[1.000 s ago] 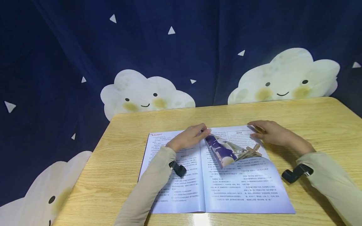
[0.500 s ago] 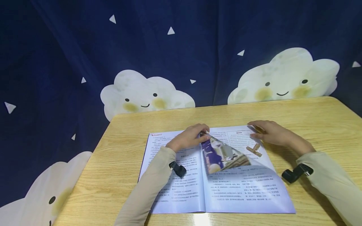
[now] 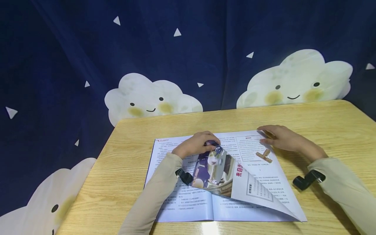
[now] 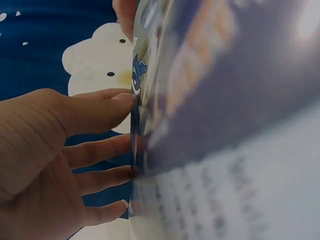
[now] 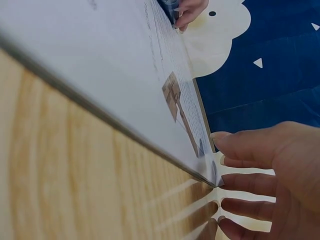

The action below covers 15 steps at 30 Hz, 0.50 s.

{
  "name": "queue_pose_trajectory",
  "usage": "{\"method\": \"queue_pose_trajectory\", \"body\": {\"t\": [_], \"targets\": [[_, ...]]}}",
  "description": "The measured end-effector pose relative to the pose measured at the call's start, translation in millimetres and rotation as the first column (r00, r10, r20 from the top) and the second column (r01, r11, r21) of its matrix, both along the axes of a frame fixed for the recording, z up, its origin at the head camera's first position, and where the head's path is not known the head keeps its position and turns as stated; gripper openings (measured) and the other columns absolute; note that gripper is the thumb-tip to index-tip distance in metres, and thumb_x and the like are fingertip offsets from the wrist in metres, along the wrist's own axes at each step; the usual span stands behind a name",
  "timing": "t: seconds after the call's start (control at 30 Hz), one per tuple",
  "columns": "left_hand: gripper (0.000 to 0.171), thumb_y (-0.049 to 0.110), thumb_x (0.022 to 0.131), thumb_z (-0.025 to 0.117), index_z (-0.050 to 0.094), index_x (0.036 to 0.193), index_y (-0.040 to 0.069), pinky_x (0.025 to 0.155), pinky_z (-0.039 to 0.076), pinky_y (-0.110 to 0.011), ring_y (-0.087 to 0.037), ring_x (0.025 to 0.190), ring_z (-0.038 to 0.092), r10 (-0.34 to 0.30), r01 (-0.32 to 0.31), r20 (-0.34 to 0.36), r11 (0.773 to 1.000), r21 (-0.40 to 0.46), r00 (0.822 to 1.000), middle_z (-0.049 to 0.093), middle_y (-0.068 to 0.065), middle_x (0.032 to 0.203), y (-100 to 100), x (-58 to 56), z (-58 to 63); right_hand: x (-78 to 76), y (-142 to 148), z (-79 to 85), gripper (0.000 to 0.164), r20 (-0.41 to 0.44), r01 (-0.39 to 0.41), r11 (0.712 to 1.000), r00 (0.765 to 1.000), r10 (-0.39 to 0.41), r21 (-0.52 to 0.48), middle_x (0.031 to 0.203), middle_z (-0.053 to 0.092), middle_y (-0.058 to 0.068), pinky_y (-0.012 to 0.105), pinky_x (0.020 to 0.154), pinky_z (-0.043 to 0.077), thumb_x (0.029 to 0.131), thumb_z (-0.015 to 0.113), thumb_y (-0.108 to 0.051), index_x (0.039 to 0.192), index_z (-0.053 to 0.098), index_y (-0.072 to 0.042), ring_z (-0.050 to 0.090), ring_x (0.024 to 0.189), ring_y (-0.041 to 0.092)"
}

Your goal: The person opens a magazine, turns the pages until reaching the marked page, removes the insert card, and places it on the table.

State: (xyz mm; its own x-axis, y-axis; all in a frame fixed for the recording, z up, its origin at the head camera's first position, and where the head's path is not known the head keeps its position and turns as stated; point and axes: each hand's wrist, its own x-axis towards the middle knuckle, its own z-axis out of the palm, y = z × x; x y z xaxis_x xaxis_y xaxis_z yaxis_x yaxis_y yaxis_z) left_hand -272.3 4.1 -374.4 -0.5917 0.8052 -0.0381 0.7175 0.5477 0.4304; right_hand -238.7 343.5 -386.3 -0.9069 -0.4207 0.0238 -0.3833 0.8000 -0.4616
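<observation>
An open magazine [image 3: 188, 205] lies on the table, with Chinese text on both pages. My left hand [image 3: 197, 143] pinches the top corner of a lifted page [image 3: 215, 171] between thumb and fingers. That page curls diagonally across the centre fold, showing a purple illustration and red lettering on its underside. In the left wrist view, the thumb [image 4: 117, 106] presses one face of the sheet, and the fingers lie behind it. My right hand [image 3: 283, 138] rests at the magazine's top right corner, fingers fairly straight and touching the edge in the right wrist view.
The light wooden table [image 3: 129, 130] extends round the magazine. Behind it hangs a dark blue curtain [image 3: 217, 49] with smiling clouds. A brown wooden shape [image 3: 264, 156] appears printed on the right page. Black camera straps [image 3: 184, 176] sit on both wrists.
My left hand has drawn the page corner slightly left and nearer, so the sheet now folds over the centre with more of its illustrated underside showing. My right hand has stayed in place.
</observation>
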Motion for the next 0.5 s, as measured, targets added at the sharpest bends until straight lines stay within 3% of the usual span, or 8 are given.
{"method": "queue_pose_trajectory", "body": {"t": [0.23, 0.5], "targets": [[0.026, 0.02, 0.1, 0.055, 0.064, 0.124, 0.016, 0.1, 0.042, -0.028, -0.016, 0.116, 0.054, -0.016, 0.016, 0.006, 1.0, -0.009, 1.0, 0.058, -0.004, 0.126, -2.0, -0.2, 3.6, 0.2, -0.5, 0.0, 0.051, 0.012, 0.005, 1.0, 1.0, -0.005, -0.004, 0.133, 0.052, 0.029, 0.061, 0.101, 0.035, 0.091, 0.066, -0.013, 0.134, 0.048, 0.008, 0.045, 0.125, 0.048], [0.019, 0.029, 0.098, 0.058, 0.063, 0.108, 0.015, 0.085, 0.044, -0.029, -0.015, 0.094, 0.053, -0.034, 0.033, 0.047, 0.999, 0.014, 0.998, 0.059, -0.002, 0.108, -4.5, -0.2, 6.4, 0.2, -0.9, -0.6, 0.05, 0.005, 0.005, 1.0, 1.0, -0.005, 0.003, 0.132, 0.052, 0.03, 0.061, 0.1, 0.037, 0.092, 0.065, -0.012, 0.134, 0.049, 0.007, 0.046, 0.124, 0.048]]}}
